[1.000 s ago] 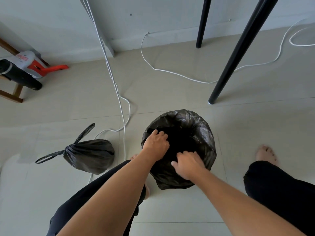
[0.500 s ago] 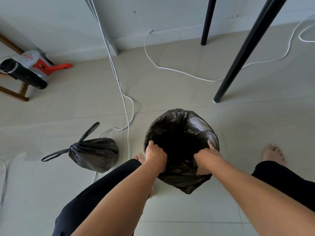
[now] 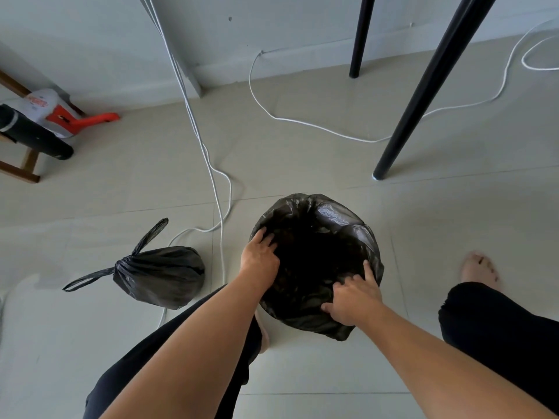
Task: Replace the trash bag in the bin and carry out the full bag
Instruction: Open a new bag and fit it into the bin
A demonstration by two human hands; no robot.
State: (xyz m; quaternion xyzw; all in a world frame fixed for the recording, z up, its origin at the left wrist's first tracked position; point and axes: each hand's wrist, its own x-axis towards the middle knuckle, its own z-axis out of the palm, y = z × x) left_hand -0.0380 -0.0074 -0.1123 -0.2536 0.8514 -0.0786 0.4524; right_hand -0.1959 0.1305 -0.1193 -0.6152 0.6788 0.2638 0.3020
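A round bin stands on the tiled floor, fully wrapped in a fresh black trash bag (image 3: 338,216) whose edge is folded over the rim; the bin's own wall is hidden. My left hand (image 3: 260,258) lies on the bag's left rim with its fingers spread, reaching inward. Over at the near right rim, my right hand (image 3: 354,294) presses on the bag, fingers apart. A full black bag (image 3: 163,275), knotted at the top with two loose handles, lies on the floor to the left of the bin, apart from both hands.
White cables (image 3: 216,189) run down the floor between the full bag and the bin. Two black table legs (image 3: 402,125) stand behind the bin. A red-and-white vacuum (image 3: 45,116) leans on a wooden frame at far left. My bare feet flank the bin.
My left hand has moved up the left rim and opened its fingers into the bag. My right hand has shifted down toward the near right rim and spread out.
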